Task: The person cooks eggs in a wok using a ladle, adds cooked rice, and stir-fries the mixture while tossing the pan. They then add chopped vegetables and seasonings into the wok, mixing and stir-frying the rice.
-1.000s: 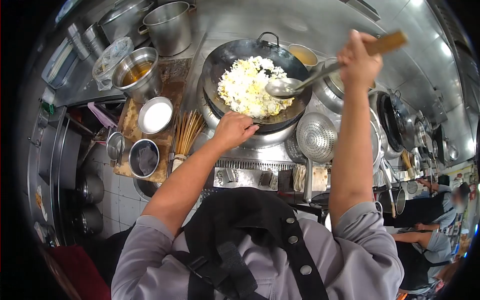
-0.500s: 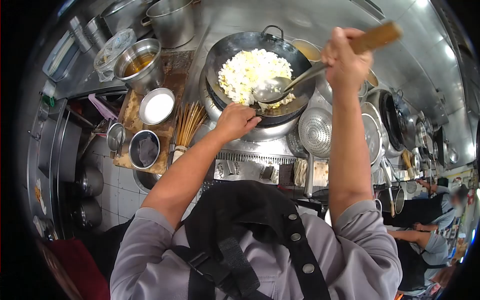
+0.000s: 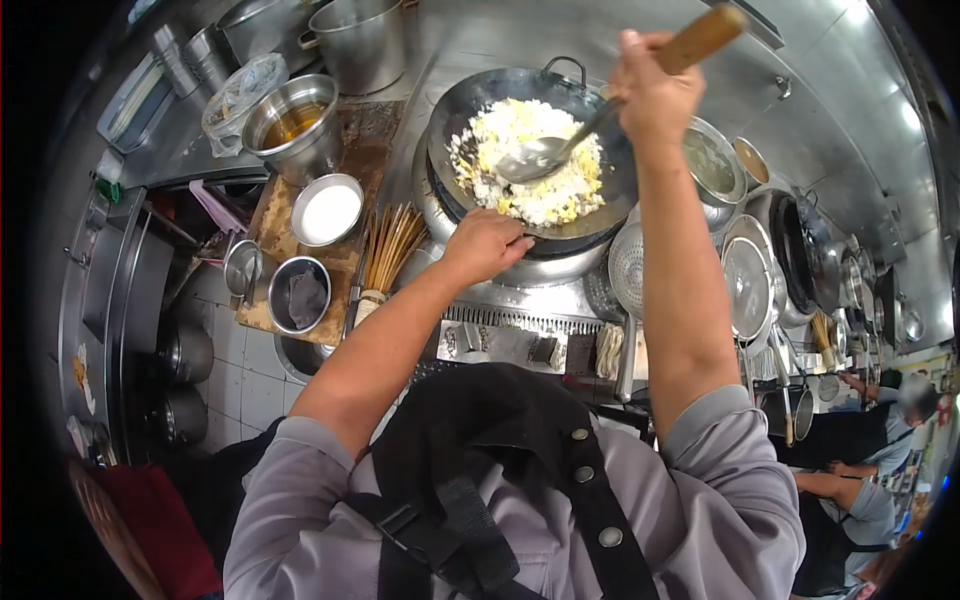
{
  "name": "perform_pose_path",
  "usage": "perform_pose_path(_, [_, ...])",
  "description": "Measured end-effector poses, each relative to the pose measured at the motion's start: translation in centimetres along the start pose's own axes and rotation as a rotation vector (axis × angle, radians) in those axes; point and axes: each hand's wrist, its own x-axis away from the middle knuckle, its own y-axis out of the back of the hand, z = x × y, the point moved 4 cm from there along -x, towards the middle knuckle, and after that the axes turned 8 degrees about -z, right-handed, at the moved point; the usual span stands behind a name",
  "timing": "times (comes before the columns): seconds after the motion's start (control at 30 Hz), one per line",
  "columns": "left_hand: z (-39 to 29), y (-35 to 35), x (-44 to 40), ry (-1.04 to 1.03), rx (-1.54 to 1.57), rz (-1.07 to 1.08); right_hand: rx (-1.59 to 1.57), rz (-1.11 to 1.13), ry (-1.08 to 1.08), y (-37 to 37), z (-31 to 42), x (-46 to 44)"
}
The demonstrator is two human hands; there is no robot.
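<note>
Rice with yellow egg bits [image 3: 555, 205] lies in a dark wok [image 3: 620, 185] on the stove in front of me. My left hand [image 3: 485, 246] is closed over the wok's near rim, its fingers curled around the edge. High above the right side, my right hand [image 3: 655, 95] grips a ladle [image 3: 535, 160] near its wooden handle. The ladle's metal bowl rests in the middle of the rice. What exactly my left fingers hold beneath the rim is hidden.
Left of the wok are a bundled bamboo brush [image 3: 393, 245], a bowl of white contents [image 3: 330, 211] and a pot of amber liquid [image 3: 300, 122]. To the right lie a perforated skimmer [image 3: 627, 268] and a round strainer [image 3: 748, 285]. Co-workers [image 3: 835, 430] stand at far right; another person's red garment [image 3: 165, 515] shows lower left.
The ladle has moved left and away from me through the rice, with my right hand shifting left and up. Rice now covers more of the near side. My left hand stays on the rim.
</note>
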Motion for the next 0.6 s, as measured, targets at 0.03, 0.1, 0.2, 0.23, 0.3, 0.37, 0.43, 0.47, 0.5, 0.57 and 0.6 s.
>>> perform_pose_path(0.03, [0.2, 0.2, -0.2, 0.006, -0.005, -0.001, -0.116, 0.038, 0.077, 0.1, 1.3, -0.1])
perform_pose_path(0.1, [0.4, 0.4, -0.4, -0.009, -0.001, -0.018, -0.023, -0.009, 0.121, 0.1, -1.9, 1.2])
perform_pose_path(0.2, [0.1, 0.4, -0.8, -0.02, -0.001, -0.01, 0.364, -0.061, 0.146, 3.1, -6.6, 0.1])
perform_pose_path(0.23, [0.1, 0.3, -0.6, -0.045, -0.001, -0.038, 0.249, -0.06, 0.068, 2.0, -3.6, -1.6])
perform_pose_path(0.3, [0.1, 0.4, -0.6, -0.073, -0.003, -0.064, 0.084, -0.089, 0.063, 1.6, 0.8, -2.7])
perform_pose_path(0.37, [-0.1, 0.3, -0.4, -0.028, 0.014, -0.034, 0.16, -0.118, 0.139, 4.4, -2.1, -0.9])
perform_pose_path(0.43, [-0.2, 0.2, 0.0, -0.033, 0.013, -0.038, 0.181, -0.149, 0.078, 6.6, -5.6, 1.8])
perform_pose_path(0.47, [-0.2, 0.3, -0.5, -0.05, 0.003, -0.059, 0.182, -0.149, 0.086, 7.5, -5.4, 0.8])
perform_pose_path(0.5, [-0.1, 0.2, -0.3, -0.051, 0.007, -0.062, 0.118, -0.153, 0.03, 7.2, -3.0, -0.3])
perform_pose_path(0.57, [-0.1, 0.3, -0.4, -0.028, 0.001, -0.045, -0.033, -0.128, 0.003, 5.8, 2.8, -0.9])
perform_pose_path(0.6, [0.0, 0.2, -0.4, 0.003, -0.003, -0.024, -0.031, -0.127, 0.004, 6.1, 2.9, 0.4])
